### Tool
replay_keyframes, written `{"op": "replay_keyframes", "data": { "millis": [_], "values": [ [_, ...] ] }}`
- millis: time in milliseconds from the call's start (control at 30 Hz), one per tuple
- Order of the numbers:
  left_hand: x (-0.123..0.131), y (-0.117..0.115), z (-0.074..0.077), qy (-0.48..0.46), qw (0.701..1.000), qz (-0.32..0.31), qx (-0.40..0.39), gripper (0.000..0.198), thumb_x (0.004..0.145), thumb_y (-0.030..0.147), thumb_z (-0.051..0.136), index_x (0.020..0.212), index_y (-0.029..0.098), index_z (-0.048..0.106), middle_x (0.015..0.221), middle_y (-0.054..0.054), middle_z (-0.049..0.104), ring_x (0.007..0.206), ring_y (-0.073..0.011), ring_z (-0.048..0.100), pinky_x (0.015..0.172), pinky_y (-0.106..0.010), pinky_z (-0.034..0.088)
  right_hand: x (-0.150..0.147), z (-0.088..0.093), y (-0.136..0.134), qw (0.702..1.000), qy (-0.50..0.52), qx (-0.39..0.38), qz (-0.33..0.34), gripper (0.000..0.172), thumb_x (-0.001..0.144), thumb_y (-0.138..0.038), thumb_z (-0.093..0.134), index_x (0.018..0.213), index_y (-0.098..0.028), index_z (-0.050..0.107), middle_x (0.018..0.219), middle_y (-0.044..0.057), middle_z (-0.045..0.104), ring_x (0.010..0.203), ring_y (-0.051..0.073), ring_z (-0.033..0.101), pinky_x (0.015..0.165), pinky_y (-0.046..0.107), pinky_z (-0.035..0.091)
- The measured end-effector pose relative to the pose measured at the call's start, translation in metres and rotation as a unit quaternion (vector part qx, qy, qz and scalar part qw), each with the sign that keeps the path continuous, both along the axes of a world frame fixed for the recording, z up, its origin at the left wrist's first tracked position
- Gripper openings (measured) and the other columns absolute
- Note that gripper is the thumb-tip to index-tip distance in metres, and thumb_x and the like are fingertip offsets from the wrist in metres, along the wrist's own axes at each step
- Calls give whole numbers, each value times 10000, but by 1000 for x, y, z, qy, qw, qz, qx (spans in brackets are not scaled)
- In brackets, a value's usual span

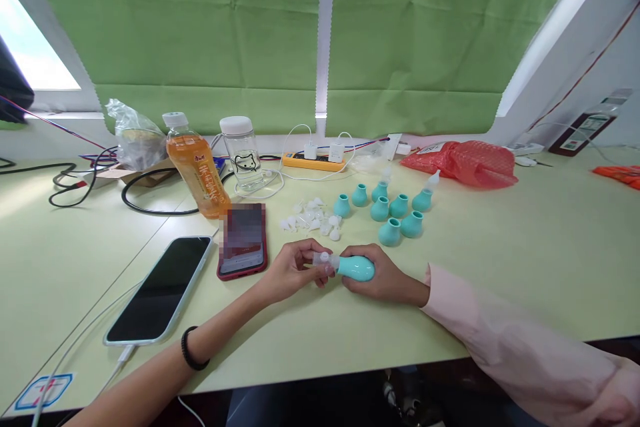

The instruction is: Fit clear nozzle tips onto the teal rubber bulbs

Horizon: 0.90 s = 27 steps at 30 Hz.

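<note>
My right hand (383,273) is wrapped round a teal squeeze bulb (357,268), which lies on its side just above the table. With its fingers closed, my left hand (295,271) pinches the clear nozzle (323,258) at the bulb's left end. The nozzle touches the bulb's mouth; how firmly it sits there I cannot tell. Beyond my hands stand several open-mouthed teal bulbs (390,232). Another teal bulb (423,201), at the right of the group, carries a pale nozzle (433,180). Left of the bulbs lies a loose heap of small whitish plastic pieces (313,217).
On the left lie a charging phone (163,293) and a red-cased phone (245,243). Behind them stand an orange drink bottle (200,170) and a clear white-lidded bottle (245,157). A power strip (300,161) with cables and a red plastic bag (465,163) are at the back.
</note>
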State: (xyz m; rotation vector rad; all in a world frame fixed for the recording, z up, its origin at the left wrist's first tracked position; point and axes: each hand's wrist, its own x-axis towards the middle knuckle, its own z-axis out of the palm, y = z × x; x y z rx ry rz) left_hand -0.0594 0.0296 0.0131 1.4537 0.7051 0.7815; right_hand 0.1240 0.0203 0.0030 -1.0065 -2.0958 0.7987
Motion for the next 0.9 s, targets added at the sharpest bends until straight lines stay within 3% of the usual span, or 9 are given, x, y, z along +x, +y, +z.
{"op": "replay_keyframes", "data": {
  "millis": [267, 400, 533, 633, 767, 900],
  "values": [
    [-2, 0, 1, 54, 998, 15, 32, 211, 654, 261, 625, 801, 112, 599, 587, 1, 545, 474, -63, 457, 431, -180, 350, 0, -2, -2, 998, -12, 63, 2, 98, 640, -184, 525, 738, -173, 525, 620, -16, 549, 532, 97, 486, 489, 207, 392],
    [-2, 2, -3, 42, 999, 3, 12, 220, 635, 241, 640, 812, 113, 610, 630, -12, 572, 499, -75, 484, 479, -202, 402, 0, -8, -1, 983, -35, 181, -5, 129, 653, -180, 514, 782, -176, 523, 671, 11, 588, 587, 120, 529, 539, 234, 400],
    [-2, 3, -6, 26, 1000, 1, -10, 242, 608, 227, 658, 816, 109, 623, 646, -20, 590, 522, -91, 506, 520, -234, 445, 0, -11, 0, 974, -61, 217, -14, 135, 662, -163, 487, 791, -174, 525, 672, 15, 595, 592, 125, 538, 529, 234, 391],
    [-1, 0, -6, 42, 999, 21, 4, 266, 605, 221, 658, 840, 100, 632, 622, -16, 586, 503, -86, 498, 502, -225, 437, -1, -11, -1, 985, -33, 169, -12, 147, 632, -137, 493, 771, -168, 528, 667, 7, 593, 586, 112, 532, 542, 219, 396],
    [1, -6, -3, 70, 994, 60, 62, 283, 619, 228, 643, 861, 81, 635, 606, -22, 590, 477, -85, 489, 485, -225, 436, -2, -7, -1, 1000, 18, 22, -5, 131, 615, -141, 513, 744, -156, 533, 631, -11, 563, 549, 90, 493, 502, 188, 380],
    [2, -8, -5, 83, 985, 71, 136, 275, 655, 246, 612, 875, 83, 632, 692, -58, 624, 492, -96, 505, 483, -232, 454, -1, -1, 2, 995, 33, -97, 11, 130, 576, -135, 537, 705, -143, 542, 606, -28, 510, 543, 79, 444, 478, 176, 345]
  ]
}}
